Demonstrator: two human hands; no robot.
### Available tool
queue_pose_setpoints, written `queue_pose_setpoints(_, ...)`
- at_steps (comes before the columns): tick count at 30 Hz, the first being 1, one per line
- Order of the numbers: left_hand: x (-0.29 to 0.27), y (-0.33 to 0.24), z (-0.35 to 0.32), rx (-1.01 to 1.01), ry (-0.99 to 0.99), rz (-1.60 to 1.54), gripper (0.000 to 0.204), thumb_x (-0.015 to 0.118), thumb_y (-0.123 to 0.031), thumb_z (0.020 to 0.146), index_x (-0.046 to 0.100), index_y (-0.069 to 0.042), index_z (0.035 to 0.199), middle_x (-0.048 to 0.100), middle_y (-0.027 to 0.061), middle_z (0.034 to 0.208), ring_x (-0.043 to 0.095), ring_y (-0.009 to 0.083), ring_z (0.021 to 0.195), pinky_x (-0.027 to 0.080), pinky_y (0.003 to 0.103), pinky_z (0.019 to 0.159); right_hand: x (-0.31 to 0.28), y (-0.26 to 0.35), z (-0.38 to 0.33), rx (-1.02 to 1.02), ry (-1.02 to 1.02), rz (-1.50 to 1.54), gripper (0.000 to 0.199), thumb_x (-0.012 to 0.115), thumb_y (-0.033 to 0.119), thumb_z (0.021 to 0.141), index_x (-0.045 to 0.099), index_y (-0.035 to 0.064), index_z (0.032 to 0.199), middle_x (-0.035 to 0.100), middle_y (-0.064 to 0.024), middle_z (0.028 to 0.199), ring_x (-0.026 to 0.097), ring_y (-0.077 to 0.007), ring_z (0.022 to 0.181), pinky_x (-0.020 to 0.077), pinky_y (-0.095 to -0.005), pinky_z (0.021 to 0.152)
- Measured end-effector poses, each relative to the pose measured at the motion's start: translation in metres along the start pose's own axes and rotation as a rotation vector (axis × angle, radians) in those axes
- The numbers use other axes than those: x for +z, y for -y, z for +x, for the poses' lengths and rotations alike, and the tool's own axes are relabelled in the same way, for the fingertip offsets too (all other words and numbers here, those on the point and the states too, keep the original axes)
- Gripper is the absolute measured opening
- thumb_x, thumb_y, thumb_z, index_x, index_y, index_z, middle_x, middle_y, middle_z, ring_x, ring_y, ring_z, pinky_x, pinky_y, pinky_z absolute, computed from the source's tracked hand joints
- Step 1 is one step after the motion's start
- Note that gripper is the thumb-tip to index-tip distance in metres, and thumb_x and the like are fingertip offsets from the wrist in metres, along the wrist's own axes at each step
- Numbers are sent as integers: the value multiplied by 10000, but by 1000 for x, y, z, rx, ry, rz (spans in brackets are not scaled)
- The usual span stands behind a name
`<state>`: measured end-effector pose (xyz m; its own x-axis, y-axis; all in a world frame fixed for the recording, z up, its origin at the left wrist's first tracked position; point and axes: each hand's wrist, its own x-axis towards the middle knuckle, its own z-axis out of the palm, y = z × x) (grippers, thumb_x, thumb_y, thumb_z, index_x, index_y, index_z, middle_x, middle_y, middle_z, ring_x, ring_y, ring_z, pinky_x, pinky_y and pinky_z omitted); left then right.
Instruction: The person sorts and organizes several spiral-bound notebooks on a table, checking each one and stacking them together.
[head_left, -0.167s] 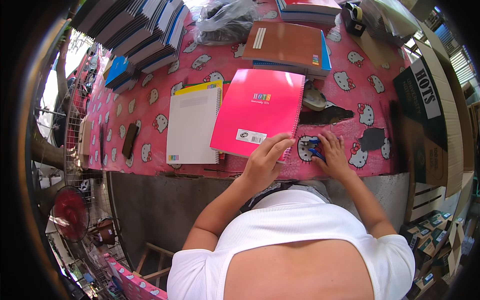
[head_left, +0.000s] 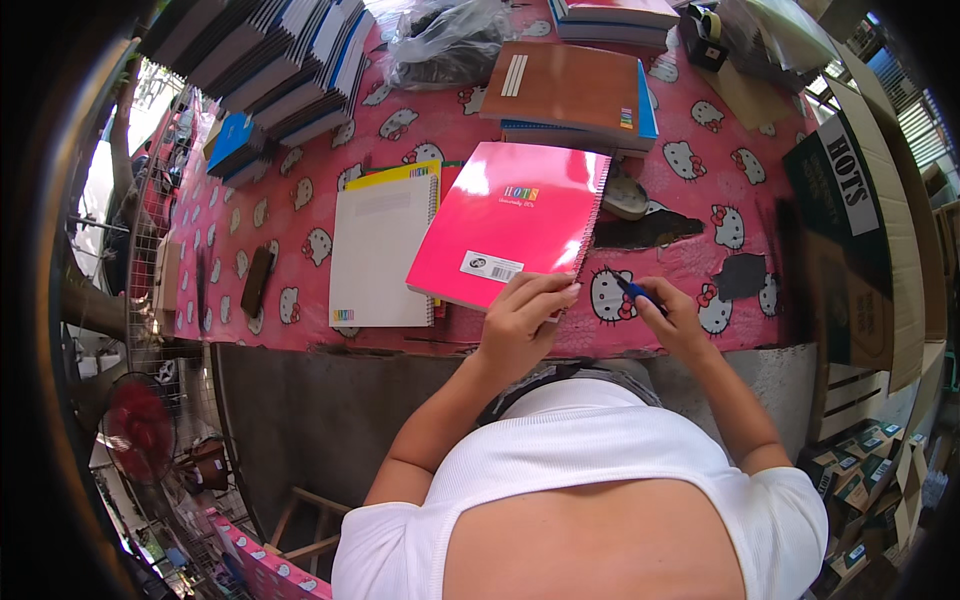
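A pink spiral notebook [head_left: 510,215] lies tilted, overlapping the right edge of a white spiral notebook [head_left: 382,255]. Its wire coil runs down the right side. My left hand [head_left: 522,315] is closed on the lower right corner of the pink notebook, fingertips at the coil's end. Just right of that corner, my right hand [head_left: 675,320] grips small blue-handled pliers [head_left: 640,291], their dark tip pointing up and left toward the coil. Yellow and green covers show from under the white and pink notebooks.
Beyond the pink notebook lies a stack with a brown notebook [head_left: 565,85] on top. Tall piles of notebooks [head_left: 290,80] stand far left, near a clear plastic bag [head_left: 445,50]. A tape dispenser [head_left: 703,38] sits far right. A cardboard box [head_left: 850,230] stands at the right edge.
My right hand has picked the pliers up off the table and now holds them tip forward. The pink notebook's lower end has shifted slightly left with my left hand.
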<state>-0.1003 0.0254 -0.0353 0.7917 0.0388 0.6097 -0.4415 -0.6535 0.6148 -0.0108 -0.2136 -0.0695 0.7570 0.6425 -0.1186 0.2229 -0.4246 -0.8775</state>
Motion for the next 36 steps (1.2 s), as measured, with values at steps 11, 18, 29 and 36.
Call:
queue_pose_setpoints(11, 9, -3, 0, -50, -204, -25, 241, 799, 52, 637, 642, 36, 820, 679, 156, 901, 656, 240, 799, 533, 310, 668, 9, 87, -11, -437, -154, -302, 418, 727, 178, 781, 564, 51, 1144, 549, -131, 1075, 533, -297, 973, 438, -385, 830)
queue_pose_setpoints(18, 1, -2, 1, 9, -177, -74, 388, 655, 125, 542, 655, 39, 920, 676, 164, 971, 658, 323, 895, 537, 382, 786, -6, 65, 15, 284, 460, 818, 331, 635, 249, 910, 599, -34, 1077, 648, -60, 846, 603, -114, 734, 484, -230, 661)
queue_pose_setpoints(29, -161, 63, -26, -523, -1382, -381, 183, 645, -166, 913, 515, -37, 897, 643, 116, 1024, 606, 154, 889, 512, 309, 792, -6, -36, 36, -352, -162, -485, 320, 739, 194, 780, 645, 21, 1032, 641, -142, 1097, 615, -248, 1007, 490, -343, 842)
queue_pose_setpoints(36, -171, 182, -185, -965, -1374, -16, 227, 646, -182, 914, 546, 16, 961, 638, 129, 943, 628, 196, 837, 530, 313, 779, -12, 44, 192, -618, -250, -198, 173, 724, 74, 724, 680, 65, 891, 637, -101, 1029, 588, -290, 1022, 478, -376, 861)
